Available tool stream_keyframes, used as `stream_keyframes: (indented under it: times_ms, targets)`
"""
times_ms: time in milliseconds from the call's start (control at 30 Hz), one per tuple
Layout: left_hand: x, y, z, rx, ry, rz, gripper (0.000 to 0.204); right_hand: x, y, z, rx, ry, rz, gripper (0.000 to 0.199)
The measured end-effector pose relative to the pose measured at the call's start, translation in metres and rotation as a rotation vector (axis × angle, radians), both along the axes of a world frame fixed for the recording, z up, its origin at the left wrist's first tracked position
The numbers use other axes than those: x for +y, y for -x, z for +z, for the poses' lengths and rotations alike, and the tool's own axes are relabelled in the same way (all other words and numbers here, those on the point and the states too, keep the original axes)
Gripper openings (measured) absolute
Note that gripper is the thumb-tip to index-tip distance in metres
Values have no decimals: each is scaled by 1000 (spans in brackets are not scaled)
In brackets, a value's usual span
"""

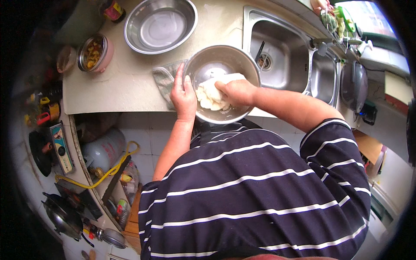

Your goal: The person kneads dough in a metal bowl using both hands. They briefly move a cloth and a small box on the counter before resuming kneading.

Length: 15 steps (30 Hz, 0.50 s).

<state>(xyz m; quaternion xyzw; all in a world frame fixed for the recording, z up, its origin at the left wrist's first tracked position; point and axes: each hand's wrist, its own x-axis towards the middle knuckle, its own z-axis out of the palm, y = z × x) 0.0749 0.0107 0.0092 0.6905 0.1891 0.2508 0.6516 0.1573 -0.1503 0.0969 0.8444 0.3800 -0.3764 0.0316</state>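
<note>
A round metal bowl [250,65] sits at the counter's front edge, close against my body. Inside it lies a lump of pale, soft dough [208,94] with an uneven surface. My left hand [184,97] steadies the bowl from the left, its thumb at the rim and its fingers along the outer wall. Reaching in from the right, my right hand [237,92] is closed on the dough, thumb on top; its other fingers are mostly hidden. A greyish folded cloth [162,84] lies on the counter, partly behind my left hand.
A wide, shallow metal basin [162,28] stands farther back on the counter [117,86]. Left of it are a pink container [105,60] with yellowish food and a dark jar [113,11]. A steel sink [279,45] borders the bowl's right side. Below left, a yellow hose [115,169] passes a gas cylinder [102,149].
</note>
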Motion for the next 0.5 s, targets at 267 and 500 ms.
stream_keyframes:
  times_ms: [267,500]
  targets:
    - [3,0,2,-19,-26,-26,39,35,-63,-48,-199,-247,-148,28]
    - [0,0,2,10,37,10,39,3,-32,-7,39,-297,-76,48]
